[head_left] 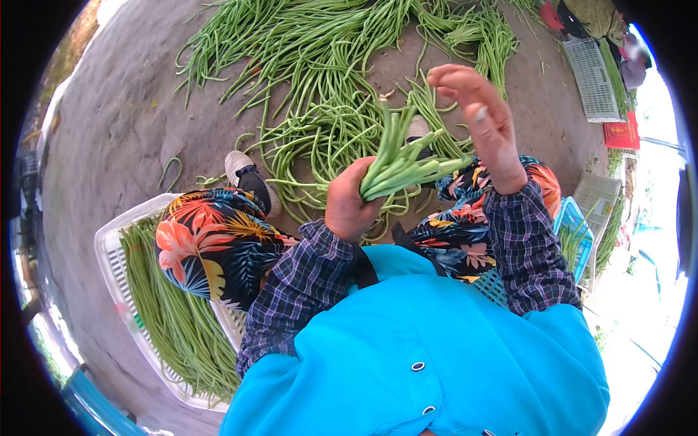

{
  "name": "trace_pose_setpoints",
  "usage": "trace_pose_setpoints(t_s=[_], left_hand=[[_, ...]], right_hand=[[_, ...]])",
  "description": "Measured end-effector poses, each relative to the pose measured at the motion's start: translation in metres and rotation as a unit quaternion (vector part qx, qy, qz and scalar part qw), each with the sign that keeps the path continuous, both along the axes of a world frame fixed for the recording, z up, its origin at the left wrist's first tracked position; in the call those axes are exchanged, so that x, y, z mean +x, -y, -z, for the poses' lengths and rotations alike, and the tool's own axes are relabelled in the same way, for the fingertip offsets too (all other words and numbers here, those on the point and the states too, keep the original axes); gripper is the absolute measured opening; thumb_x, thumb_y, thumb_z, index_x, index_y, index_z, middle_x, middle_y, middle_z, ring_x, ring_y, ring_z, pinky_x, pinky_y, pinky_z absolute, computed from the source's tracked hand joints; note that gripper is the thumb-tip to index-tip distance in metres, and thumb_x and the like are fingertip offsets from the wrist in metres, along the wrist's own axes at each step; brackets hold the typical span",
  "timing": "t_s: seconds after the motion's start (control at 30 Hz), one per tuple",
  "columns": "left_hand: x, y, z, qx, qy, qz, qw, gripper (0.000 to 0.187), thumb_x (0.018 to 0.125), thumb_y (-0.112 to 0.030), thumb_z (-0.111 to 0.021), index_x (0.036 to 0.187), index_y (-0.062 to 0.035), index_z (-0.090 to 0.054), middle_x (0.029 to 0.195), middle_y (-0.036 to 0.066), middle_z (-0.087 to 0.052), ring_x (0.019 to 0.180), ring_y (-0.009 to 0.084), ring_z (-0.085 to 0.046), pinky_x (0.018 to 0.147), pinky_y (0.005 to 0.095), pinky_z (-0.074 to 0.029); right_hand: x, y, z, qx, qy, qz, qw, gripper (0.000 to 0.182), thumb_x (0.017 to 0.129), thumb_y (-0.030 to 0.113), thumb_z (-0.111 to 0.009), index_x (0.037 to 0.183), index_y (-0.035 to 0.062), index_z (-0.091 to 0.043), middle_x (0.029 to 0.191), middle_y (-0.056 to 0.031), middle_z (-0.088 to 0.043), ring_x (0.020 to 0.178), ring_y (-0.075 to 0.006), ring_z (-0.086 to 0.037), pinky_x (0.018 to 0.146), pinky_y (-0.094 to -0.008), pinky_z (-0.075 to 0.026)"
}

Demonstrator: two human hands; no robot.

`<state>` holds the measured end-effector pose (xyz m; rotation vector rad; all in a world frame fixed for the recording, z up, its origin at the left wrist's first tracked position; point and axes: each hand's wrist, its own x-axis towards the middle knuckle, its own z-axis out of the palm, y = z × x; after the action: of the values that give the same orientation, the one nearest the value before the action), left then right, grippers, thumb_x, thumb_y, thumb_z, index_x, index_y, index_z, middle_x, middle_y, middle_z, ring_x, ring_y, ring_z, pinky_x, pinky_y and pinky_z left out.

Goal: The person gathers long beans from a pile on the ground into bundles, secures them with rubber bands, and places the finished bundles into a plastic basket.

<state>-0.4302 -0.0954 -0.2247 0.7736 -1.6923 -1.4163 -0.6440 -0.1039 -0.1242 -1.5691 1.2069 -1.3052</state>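
Note:
My left hand (352,200) is closed around a bunch of long green beans (400,160), in front of my lap. The bunched ends fan out to the right of the fist, and the lower lengths hang toward the ground. Raised to the right of the bunch, my right hand (483,120) has its fingers apart and bent, with nothing in it. Beyond both hands, a large loose heap of long beans (320,43) spreads over the ground between and past my feet.
A white crate (109,247) of long beans laid lengthwise stands by my left leg. To my right are a blue crate (574,218) and a grey crate (598,196) with beans. Farther off stand another crate (592,80) and a person (634,69). Grey ground (138,131) lies around.

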Motion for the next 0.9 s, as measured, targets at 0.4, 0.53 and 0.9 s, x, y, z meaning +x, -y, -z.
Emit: trace_pose_setpoints(t_s=[0.4,0.53,0.9], left_hand=[[0.004,0.005,-0.022,0.249,-0.175,0.156,0.940,0.023,0.084,-0.011,-0.063,0.105,-0.0036,-0.055,0.087,-0.003,-0.055,0.076,0.0056,-0.049,0.067,0.0216,-0.042],[0.002,-0.008,0.000,0.402,-0.112,0.336,0.844,0.025,0.084,-0.013,-0.063,0.105,-0.0046,-0.054,0.085,-0.002,-0.054,0.076,0.0073,-0.049,0.066,0.0238,-0.042],[0.006,0.009,-0.012,0.059,0.013,0.121,0.991,0.109,0.059,-0.039,-0.082,0.138,-0.0014,-0.019,0.130,0.017,-0.038,0.125,0.0261,-0.035,0.103,0.0376,-0.027]], right_hand=[[0.036,-0.061,0.072,0.258,0.203,-0.089,0.940,0.111,0.058,0.051,-0.079,0.139,0.0033,-0.020,0.134,-0.0133,-0.040,0.126,-0.0251,-0.036,0.104,-0.0382,-0.025],[0.059,-0.039,0.034,0.213,0.343,-0.088,0.911,0.104,0.058,0.030,-0.084,0.137,0.0032,-0.022,0.113,-0.0119,-0.053,0.104,-0.0205,-0.053,0.085,-0.0323,-0.046],[0.067,-0.029,0.026,0.126,0.307,0.054,0.942,0.041,0.081,0.004,-0.064,0.116,0.0028,-0.043,0.083,0.0010,-0.050,0.074,-0.0062,-0.049,0.066,-0.0213,-0.044]])
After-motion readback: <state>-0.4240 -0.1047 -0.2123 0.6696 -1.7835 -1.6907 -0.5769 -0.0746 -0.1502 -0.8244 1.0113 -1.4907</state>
